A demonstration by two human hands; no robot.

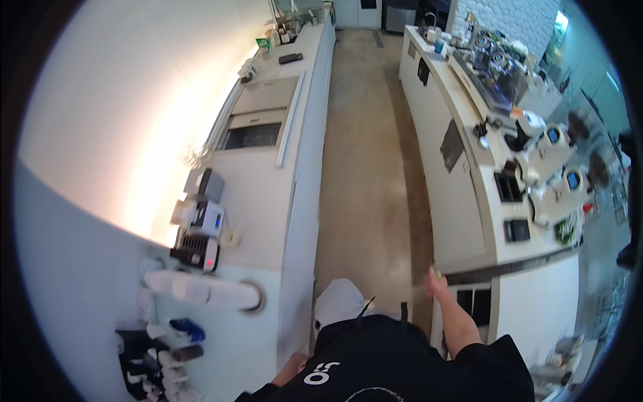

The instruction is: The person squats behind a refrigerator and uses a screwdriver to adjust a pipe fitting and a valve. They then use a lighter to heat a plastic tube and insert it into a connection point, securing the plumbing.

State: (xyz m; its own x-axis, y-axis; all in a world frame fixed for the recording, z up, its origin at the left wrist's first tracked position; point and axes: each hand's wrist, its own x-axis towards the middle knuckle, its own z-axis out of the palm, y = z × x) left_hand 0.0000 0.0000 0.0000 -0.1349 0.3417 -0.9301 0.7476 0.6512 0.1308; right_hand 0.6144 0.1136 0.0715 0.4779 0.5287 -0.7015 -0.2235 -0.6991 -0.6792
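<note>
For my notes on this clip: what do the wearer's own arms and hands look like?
The left hand and right hand both look ungloved. The right forearm is bare up to a loose, black short sleeve, part of a black top with a white printed marking. The left hand shows too little for finer detail.

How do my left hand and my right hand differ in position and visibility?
The right hand is farther forward, near the end of the right counter; the left hand is lower in the picture, beside the left counter.
A long stretch of bare forearm shows behind the right hand, but little behind the left hand.
Both hands appear bare, without gloves.
</note>
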